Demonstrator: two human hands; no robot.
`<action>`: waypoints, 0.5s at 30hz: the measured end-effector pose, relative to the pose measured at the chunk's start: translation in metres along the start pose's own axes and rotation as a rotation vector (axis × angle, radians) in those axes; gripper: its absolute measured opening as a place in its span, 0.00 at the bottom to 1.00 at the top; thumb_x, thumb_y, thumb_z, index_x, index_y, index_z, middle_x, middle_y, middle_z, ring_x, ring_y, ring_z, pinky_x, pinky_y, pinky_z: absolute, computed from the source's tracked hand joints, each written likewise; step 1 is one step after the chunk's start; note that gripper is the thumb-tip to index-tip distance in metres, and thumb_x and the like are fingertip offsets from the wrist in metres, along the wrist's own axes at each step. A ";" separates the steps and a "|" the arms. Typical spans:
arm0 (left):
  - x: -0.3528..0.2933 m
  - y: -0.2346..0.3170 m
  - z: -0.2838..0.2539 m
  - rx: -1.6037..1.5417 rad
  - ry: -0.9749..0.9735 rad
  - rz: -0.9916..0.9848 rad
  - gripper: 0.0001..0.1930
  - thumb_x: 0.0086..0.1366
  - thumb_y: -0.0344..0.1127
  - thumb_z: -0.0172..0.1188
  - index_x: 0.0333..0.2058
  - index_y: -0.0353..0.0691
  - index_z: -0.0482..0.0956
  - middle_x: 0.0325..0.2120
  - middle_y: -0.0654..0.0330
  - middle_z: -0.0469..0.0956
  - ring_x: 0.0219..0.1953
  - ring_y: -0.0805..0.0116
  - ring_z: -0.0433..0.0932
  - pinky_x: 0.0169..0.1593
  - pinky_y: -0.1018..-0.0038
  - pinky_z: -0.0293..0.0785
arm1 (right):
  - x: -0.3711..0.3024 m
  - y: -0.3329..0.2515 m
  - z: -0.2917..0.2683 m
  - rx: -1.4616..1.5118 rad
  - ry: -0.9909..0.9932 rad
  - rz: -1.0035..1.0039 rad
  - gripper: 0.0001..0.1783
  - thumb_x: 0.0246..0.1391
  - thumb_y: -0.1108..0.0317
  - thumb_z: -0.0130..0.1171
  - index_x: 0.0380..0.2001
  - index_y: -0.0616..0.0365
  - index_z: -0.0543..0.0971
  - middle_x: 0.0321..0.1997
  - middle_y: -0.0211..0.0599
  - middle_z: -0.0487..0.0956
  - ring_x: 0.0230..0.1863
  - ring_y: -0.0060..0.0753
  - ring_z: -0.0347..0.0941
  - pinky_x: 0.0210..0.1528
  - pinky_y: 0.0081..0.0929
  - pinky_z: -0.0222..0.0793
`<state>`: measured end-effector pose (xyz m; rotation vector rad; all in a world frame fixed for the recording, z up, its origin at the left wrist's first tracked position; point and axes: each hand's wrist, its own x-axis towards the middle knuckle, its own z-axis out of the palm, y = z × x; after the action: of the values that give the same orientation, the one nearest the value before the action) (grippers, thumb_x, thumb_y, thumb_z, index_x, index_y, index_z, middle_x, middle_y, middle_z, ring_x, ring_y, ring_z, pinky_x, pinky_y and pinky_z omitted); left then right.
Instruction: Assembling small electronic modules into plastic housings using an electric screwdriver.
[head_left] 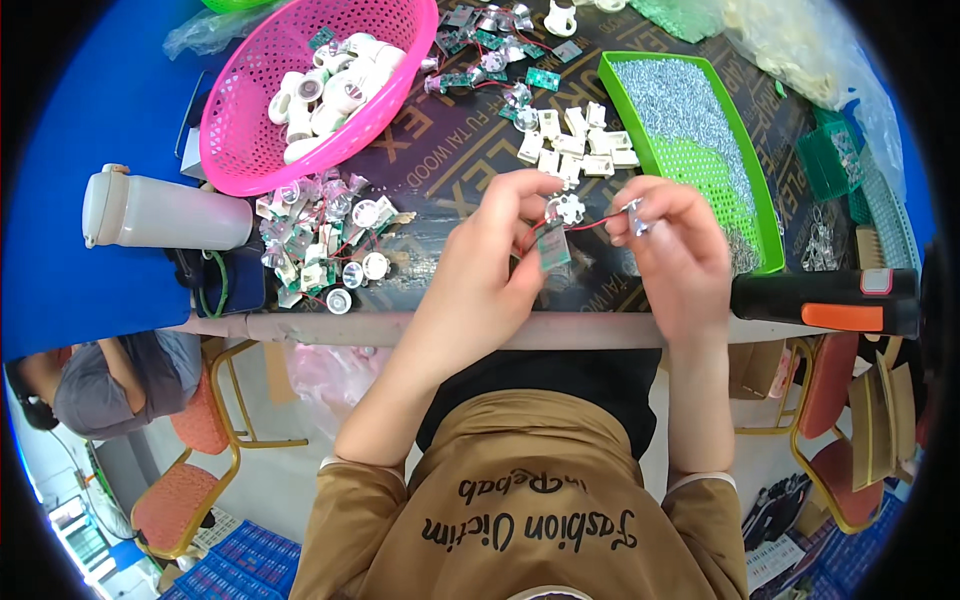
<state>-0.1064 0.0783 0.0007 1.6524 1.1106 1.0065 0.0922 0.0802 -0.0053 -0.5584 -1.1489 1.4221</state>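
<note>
My left hand (490, 255) pinches a small green circuit board (555, 248) in front of me, just above the table's near part. A white flower-shaped plastic piece (568, 208) shows at the board's upper end, by my left fingertips. Red wires (598, 222) run from there to my right hand (688, 245). Between the right thumb and fingers sits a small shiny silver part (637, 217), whose kind I cannot make out. Just beyond both hands lies a group of cream plastic holders (572, 145).
A pink basket (215, 150) of white housings (345, 85) tilts at the far left, above heaped wired lens assemblies (320, 235). A white bottle (170, 208) lies left. At right are a green tray (768, 235) of small metal pieces and a black-and-orange tool (825, 303). Another person (125, 385) sits left.
</note>
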 end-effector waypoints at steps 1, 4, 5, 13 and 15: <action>-0.004 0.001 -0.001 -0.096 -0.048 -0.069 0.29 0.56 0.14 0.54 0.57 0.37 0.62 0.40 0.56 0.74 0.33 0.67 0.77 0.36 0.74 0.73 | -0.007 0.001 0.005 -0.187 0.051 -0.029 0.09 0.60 0.80 0.51 0.44 0.65 0.73 0.48 0.43 0.72 0.47 0.30 0.72 0.52 0.28 0.69; -0.012 0.008 -0.004 -0.248 -0.195 -0.268 0.36 0.55 0.12 0.56 0.62 0.37 0.55 0.47 0.59 0.70 0.39 0.77 0.73 0.41 0.80 0.73 | -0.020 0.002 0.023 -0.320 0.068 -0.120 0.11 0.58 0.82 0.52 0.44 0.65 0.74 0.46 0.40 0.73 0.45 0.26 0.72 0.49 0.25 0.69; -0.013 0.007 -0.003 -0.300 -0.242 -0.194 0.37 0.55 0.13 0.56 0.63 0.37 0.54 0.49 0.59 0.69 0.42 0.77 0.72 0.42 0.80 0.72 | -0.024 0.002 0.025 -0.362 0.031 -0.079 0.10 0.57 0.82 0.52 0.43 0.64 0.75 0.45 0.38 0.74 0.43 0.26 0.72 0.47 0.24 0.69; -0.011 0.009 -0.019 -0.066 -0.143 -0.033 0.31 0.61 0.14 0.48 0.64 0.36 0.59 0.58 0.57 0.62 0.41 0.75 0.74 0.39 0.80 0.70 | -0.030 -0.002 -0.001 -0.284 0.148 -0.079 0.08 0.64 0.77 0.47 0.43 0.65 0.75 0.45 0.40 0.73 0.39 0.27 0.75 0.38 0.22 0.73; -0.009 0.004 -0.021 0.107 0.006 0.031 0.27 0.60 0.14 0.48 0.59 0.38 0.66 0.54 0.54 0.67 0.39 0.70 0.76 0.42 0.77 0.73 | -0.032 -0.001 -0.002 -0.294 0.148 -0.091 0.08 0.64 0.77 0.47 0.43 0.65 0.75 0.45 0.40 0.72 0.39 0.28 0.75 0.40 0.23 0.74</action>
<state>-0.1271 0.0730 0.0093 1.7583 1.1632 0.9867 0.1015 0.0512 -0.0146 -0.7938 -1.2560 1.1217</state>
